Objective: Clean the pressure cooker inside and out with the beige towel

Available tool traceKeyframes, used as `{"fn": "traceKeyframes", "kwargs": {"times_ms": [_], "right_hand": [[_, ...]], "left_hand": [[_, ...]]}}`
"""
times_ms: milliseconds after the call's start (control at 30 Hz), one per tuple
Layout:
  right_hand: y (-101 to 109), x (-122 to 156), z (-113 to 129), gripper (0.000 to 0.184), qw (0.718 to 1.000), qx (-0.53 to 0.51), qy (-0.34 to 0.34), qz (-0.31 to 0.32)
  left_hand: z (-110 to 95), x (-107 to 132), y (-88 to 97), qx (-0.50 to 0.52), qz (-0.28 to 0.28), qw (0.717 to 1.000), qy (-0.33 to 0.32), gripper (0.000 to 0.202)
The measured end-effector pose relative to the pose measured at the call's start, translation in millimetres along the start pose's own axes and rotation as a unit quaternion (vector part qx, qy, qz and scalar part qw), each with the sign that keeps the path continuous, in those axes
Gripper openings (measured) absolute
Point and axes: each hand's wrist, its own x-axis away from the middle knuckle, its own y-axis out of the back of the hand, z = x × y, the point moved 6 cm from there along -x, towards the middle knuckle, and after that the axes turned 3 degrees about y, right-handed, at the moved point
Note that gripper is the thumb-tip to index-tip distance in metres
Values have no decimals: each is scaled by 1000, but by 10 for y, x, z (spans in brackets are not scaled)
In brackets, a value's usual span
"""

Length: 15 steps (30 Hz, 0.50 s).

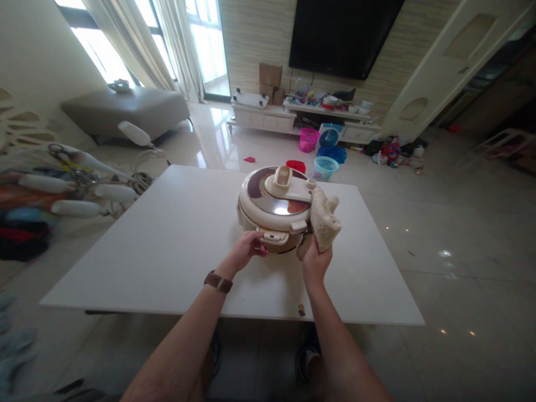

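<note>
A cream electric pressure cooker [274, 206] with a shiny lid stands on the white table [188, 234]. My left hand [248, 249], with a brown watch strap at the wrist, is closed on the handle [273, 237] at the cooker's front left. In my right hand [316, 259] is a bunched beige cloth [325, 218], pressed against the cooker's right side. Part of the cloth hangs below the lid's edge. The fingertips of my right hand are partly hidden by the cloth.
A small sticker [301, 310] is near the table's front edge. Beyond the table are a pink basket [309, 139], a light blue basket [325, 167] and a low cabinet [263, 120]. A lamp-like fixture with white shades [115, 193] stands at the left.
</note>
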Motion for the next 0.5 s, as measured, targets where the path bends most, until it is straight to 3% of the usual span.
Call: {"fn": "traceKeyframes", "kwargs": {"times_ms": [100,267,500], "right_hand": [[-14,241,52,60,997,23,68,36],[-10,468,99,62,991,40,101,76],[-15,443,7,58,999,-18,-3,46]], "left_hand": [[9,-22,8,1,1,1000,0,31],[11,-22,9,4,4,1000,-4,30],[17,-18,10,12,-3,1000,-4,30]]}}
